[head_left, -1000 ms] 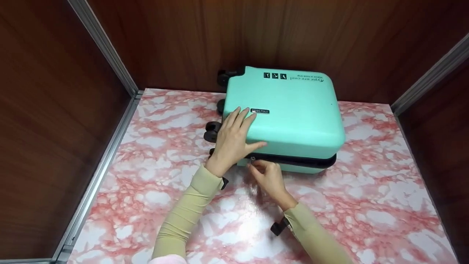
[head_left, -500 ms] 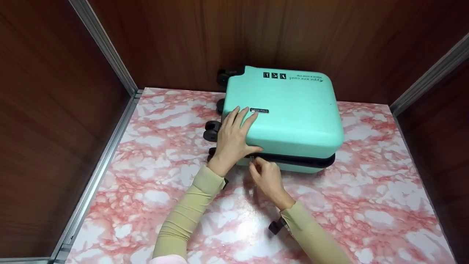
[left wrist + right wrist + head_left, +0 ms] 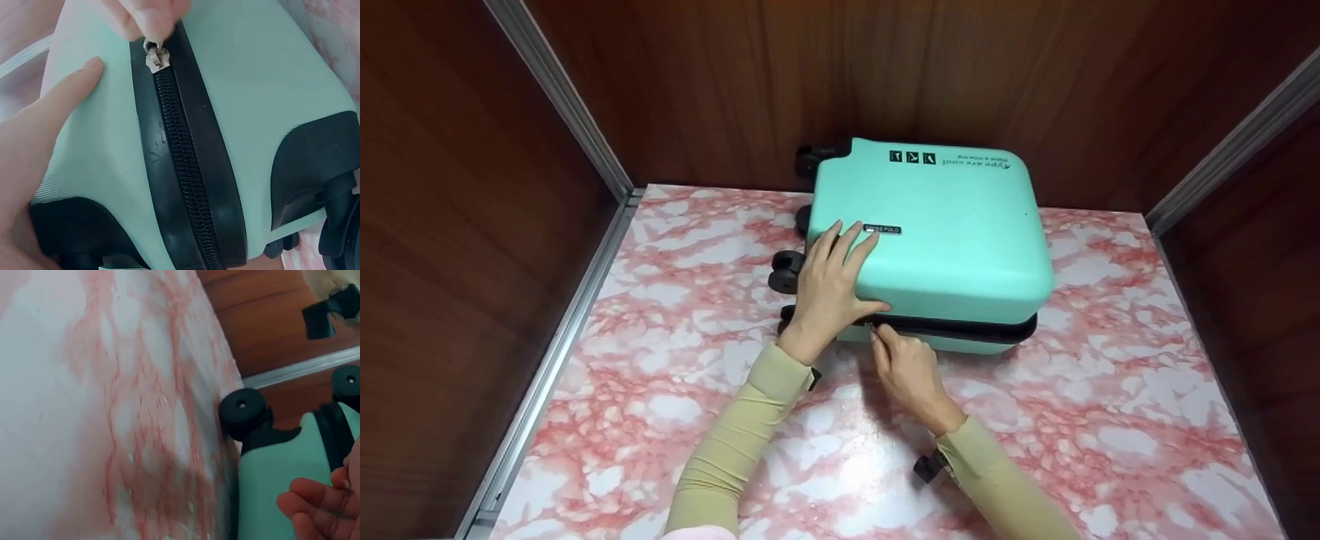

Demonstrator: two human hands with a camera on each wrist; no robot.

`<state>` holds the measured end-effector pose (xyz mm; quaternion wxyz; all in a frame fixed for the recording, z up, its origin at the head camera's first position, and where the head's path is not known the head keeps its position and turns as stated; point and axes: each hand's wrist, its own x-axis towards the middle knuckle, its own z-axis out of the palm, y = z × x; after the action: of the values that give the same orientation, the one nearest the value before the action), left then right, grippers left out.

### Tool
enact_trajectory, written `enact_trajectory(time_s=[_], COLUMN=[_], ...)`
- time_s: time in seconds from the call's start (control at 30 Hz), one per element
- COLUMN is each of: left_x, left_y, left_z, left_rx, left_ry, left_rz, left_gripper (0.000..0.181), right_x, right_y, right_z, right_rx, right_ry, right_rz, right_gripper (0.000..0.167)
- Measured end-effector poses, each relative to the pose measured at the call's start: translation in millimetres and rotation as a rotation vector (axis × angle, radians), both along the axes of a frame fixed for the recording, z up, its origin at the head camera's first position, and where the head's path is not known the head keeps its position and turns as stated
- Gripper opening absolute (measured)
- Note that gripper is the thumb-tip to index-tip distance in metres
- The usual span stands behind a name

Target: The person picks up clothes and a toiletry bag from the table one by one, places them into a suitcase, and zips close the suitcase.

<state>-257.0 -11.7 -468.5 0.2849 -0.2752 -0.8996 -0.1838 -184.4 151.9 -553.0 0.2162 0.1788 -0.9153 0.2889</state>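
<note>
A mint-green hard-shell suitcase (image 3: 952,217) lies on its side, its black wheels (image 3: 784,271) pointing left. My left hand (image 3: 826,296) rests on its upper shell at the wheel end, fingers spread near the small brand plate (image 3: 882,229). The left thumb (image 3: 79,84) lies along the shell beside the black zipper band. My right hand (image 3: 911,367) pinches the pull of the metal zipper slider (image 3: 158,59) on the front side. Between slider and wheel end, the zipper teeth (image 3: 185,140) are joined. In the right wrist view, curled fingers (image 3: 315,500) cover the pull.
The suitcase sits on a pink-and-white marbled surface (image 3: 1110,390), close to a brown wood-look back panel (image 3: 960,67). Metal-framed side panels (image 3: 457,225) stand left and right. A black wrist mount (image 3: 928,469) hangs from the right sleeve.
The right hand's fingers have curled in closer around the zipper pull, and the left thumb has drawn slightly down. The slider stays nearly in place; the head view has shifted a little.
</note>
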Motion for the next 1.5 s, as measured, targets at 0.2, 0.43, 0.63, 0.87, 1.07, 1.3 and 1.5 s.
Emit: enact_trajectory(time_s=[0.2, 0.43, 0.63, 0.87, 1.07, 1.3, 1.5], left_x=[0.5, -1.1, -1.4, -1.0, -1.6, -3.3, -4.0], left_y=[-1.5, -1.4, 0.5, -0.5, -1.6, -2.3, -4.0], left_z=[-0.8, -0.6, -1.4, -1.0, -1.1, -1.0, -0.9], left_rx=[-0.002, -0.010, -0.017, -0.029, -0.024, -0.013, 0.009], left_ry=[0.001, 0.017, 0.006, 0.021, 0.018, 0.012, 0.018], left_rz=[0.001, 0.014, 0.001, 0.012, 0.005, -0.011, -0.023], left_gripper=[0.108, 0.108, 0.107, 0.107, 0.108, 0.107, 0.107], right_x=[-2.7, -1.6, 3.2, 7.2, 10.7, 26.0, 35.0], right_y=[5.0, 21.8, 45.1, 69.6, 93.1, 139.6, 176.7], right_z=[-0.8, 0.1, -2.3, -2.5, -0.6, 0.4, 5.4], right_rx=[0.019, 0.016, 0.018, 0.016, 0.007, -0.038, -0.005], right_ry=[0.069, 0.104, 0.135, 0.124, 0.135, 0.037, 0.057], right_rz=[0.013, -0.005, -0.037, -0.077, -0.093, -0.234, -0.364], right_gripper=[0.029, 0.030, 0.031, 0.033, 0.033, 0.030, 0.030])
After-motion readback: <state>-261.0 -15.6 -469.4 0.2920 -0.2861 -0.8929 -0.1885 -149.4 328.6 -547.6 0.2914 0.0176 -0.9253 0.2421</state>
